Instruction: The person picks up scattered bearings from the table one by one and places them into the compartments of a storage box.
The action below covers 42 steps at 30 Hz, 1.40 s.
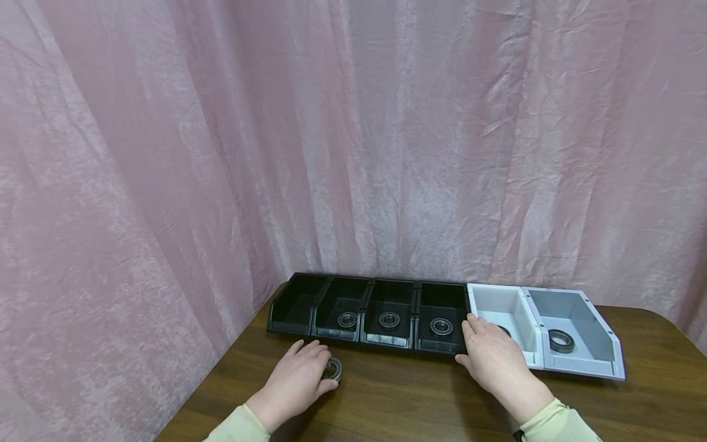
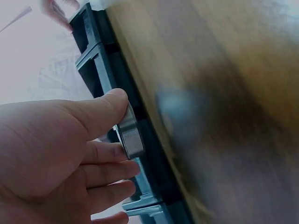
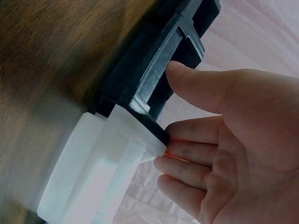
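Observation:
My left hand (image 1: 295, 382) pinches a metal ball bearing (image 1: 334, 369) between thumb and fingers, in front of the black bins. In the left wrist view the bearing (image 2: 132, 139) stands edge-on at the thumb tip, the other fingers extended. My right hand (image 1: 495, 355) lies over the border between the rightmost black bin (image 1: 442, 347) and the white bin (image 1: 530, 325), fingers nearly straight and holding nothing. The right wrist view has its fingertips right at the bins' rims. Under this hand, a bearing (image 1: 504, 330) in the white bin is mostly hidden.
Single bearings lie in the second black bin from the left (image 1: 347, 319), the third (image 1: 389, 320) and the rightmost black one. A larger bearing (image 1: 561, 341) sits in the grey bin (image 1: 593, 367) at the right end. The row stands on a wooden table (image 1: 386, 405) before pink curtains.

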{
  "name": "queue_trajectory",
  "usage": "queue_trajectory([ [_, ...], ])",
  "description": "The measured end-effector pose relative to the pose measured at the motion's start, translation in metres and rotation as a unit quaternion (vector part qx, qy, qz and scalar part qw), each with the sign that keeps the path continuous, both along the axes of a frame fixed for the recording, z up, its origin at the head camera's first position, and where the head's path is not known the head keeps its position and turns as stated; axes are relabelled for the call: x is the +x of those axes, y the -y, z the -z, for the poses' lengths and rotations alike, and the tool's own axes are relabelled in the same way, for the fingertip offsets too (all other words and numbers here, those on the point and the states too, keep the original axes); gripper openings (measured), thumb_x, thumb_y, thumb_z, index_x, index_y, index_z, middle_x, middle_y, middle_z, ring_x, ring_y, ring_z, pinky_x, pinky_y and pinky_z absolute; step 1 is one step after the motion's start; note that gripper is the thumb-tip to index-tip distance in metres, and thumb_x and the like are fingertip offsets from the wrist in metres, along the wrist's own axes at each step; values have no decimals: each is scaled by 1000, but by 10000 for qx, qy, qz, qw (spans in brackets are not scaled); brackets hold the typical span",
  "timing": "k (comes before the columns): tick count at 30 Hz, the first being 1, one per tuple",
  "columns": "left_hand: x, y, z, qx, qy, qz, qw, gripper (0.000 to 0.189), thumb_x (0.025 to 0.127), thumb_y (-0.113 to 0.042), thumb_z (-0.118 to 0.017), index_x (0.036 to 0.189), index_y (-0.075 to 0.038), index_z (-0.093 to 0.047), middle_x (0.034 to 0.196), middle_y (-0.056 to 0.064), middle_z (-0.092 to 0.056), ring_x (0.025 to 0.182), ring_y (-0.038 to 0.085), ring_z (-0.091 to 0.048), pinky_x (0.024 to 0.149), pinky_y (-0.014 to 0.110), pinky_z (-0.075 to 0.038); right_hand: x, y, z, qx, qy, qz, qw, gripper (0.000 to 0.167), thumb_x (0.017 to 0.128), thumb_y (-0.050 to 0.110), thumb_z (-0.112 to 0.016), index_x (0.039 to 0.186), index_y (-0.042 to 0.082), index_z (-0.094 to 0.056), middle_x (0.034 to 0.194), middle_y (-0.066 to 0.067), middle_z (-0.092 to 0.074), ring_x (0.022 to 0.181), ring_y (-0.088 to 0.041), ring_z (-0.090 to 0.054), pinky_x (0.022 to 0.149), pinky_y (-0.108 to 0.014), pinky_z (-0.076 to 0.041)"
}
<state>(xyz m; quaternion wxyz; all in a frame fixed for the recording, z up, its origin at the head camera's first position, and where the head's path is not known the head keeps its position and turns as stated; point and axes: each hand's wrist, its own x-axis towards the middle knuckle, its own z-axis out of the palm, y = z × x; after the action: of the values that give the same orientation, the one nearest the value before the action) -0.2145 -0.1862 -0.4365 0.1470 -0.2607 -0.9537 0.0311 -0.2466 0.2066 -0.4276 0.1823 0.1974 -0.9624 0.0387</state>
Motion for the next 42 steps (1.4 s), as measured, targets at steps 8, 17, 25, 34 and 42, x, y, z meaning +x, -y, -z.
queue_trajectory([
  [8,0,1,-10,128,-199,16,9997,47,93,-39,-90,118,-2,-74,130,19,-75,130,39,-69,112,61,-51,0,1,-1,20,46,17,10000,67,91,29,-91,132,-17,-67,144,-35,-63,135,-49,-63,112,-59,-51],
  [17,-2,4,-20,184,-166,-79,9997,50,94,-38,-89,122,0,-74,135,20,-73,134,40,-67,115,63,-48,0,1,-2,27,200,69,9998,67,93,29,-90,134,-18,-66,146,-35,-62,136,-50,-61,114,-58,-50],
  [25,-7,10,-28,186,-301,-134,9993,52,94,-37,-89,125,2,-74,137,23,-72,135,43,-65,115,64,-48,0,1,-2,34,136,23,9999,67,93,29,-90,134,-18,-66,145,-36,-62,136,-51,-62,114,-59,-50],
  [34,-13,17,-41,304,-303,-287,9987,51,97,-36,-87,124,4,-73,139,25,-70,138,45,-63,117,66,-45,0,0,0,34,31,2,10000,67,91,29,-91,132,-18,-67,143,-35,-64,134,-50,-63,113,-59,-51],
  [42,-22,24,-46,285,-411,-372,9981,49,96,-35,-87,123,3,-73,139,25,-71,138,46,-63,117,66,-45,0,0,0,7,-22,-3,10000,67,91,29,-92,132,-18,-67,143,-35,-64,134,-49,-64,112,-59,-51],
])
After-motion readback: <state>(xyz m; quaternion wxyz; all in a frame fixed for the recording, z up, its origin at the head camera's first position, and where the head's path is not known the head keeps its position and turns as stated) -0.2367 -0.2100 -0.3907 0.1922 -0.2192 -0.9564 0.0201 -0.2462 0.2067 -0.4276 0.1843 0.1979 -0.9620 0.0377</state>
